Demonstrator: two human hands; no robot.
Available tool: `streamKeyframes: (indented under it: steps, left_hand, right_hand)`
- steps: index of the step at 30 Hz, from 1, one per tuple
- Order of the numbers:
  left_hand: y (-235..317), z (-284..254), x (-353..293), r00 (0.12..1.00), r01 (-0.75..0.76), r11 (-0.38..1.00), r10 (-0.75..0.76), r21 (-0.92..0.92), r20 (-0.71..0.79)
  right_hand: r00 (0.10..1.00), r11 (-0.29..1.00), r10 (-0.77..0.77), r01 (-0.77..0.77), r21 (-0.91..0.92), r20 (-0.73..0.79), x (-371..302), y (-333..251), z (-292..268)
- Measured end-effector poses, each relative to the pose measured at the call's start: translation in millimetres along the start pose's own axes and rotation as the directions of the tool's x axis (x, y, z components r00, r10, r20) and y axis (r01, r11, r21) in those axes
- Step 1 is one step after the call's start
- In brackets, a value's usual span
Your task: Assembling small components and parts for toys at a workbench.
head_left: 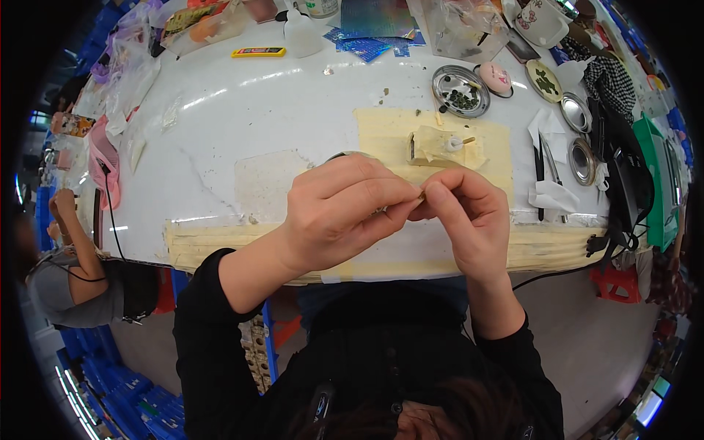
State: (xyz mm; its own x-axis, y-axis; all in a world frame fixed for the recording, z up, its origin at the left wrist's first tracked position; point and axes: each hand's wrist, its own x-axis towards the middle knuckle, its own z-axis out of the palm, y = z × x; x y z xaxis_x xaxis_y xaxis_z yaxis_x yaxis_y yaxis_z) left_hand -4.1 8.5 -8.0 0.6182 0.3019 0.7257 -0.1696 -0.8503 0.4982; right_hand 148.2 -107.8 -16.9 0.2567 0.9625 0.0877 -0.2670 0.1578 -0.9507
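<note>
My left hand [345,202] and my right hand [469,216] meet above the table's near edge, fingertips almost touching. Both are closed in a pinch around something tiny between them, too small and covered to name. Just beyond my fingers, on a patch of cream masking tape [374,128], sits a small tape-wrapped block [433,147] with a little white-and-clear bottle [455,144] and a thin stick on it. A round rim shows partly behind my left hand. Further off stands a round metal dish [479,107] holding small dark green pieces.
At right lie tweezers-like tools [551,158] on white tissue, round metal lids [583,161] and a green tray [653,183]. A yellow cutter [258,52], a white squeeze bottle [302,37] and shiny blue sheets [378,22] are at the back. Another person [81,279] sits at left.
</note>
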Motion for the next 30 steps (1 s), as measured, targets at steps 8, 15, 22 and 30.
streamKeyframes:
  steps: [8, 15, 22, 30]
  left_hand:
    - [0.1, 1.2, 1.8, 0.999, 0.054, 0.998, -0.054, -0.012, 0.009]
    - [1.2, 3.3, 0.3, 0.984, 0.177, 0.983, -0.177, 0.045, -0.015]
    - [0.0, 3.8, 0.0, 0.985, 0.175, 0.984, -0.174, 0.026, -0.017]
    - [0.6, 5.0, 0.1, 0.986, 0.166, 0.986, -0.166, 0.02, -0.026]
  right_hand:
    - [0.972, 0.924, -0.22, 0.182, -0.336, -0.079, 0.1, 5.6, 2.3]
    - [0.704, 0.263, -0.682, 0.487, -0.832, 0.196, 2.7, 8.8, 9.1]
    - [0.67, 0.274, -0.712, 0.538, -0.797, 0.208, 5.1, 11.2, 8.1]
    - [0.71, 0.328, -0.69, 0.483, -0.812, 0.143, 3.0, 9.0, 9.9]
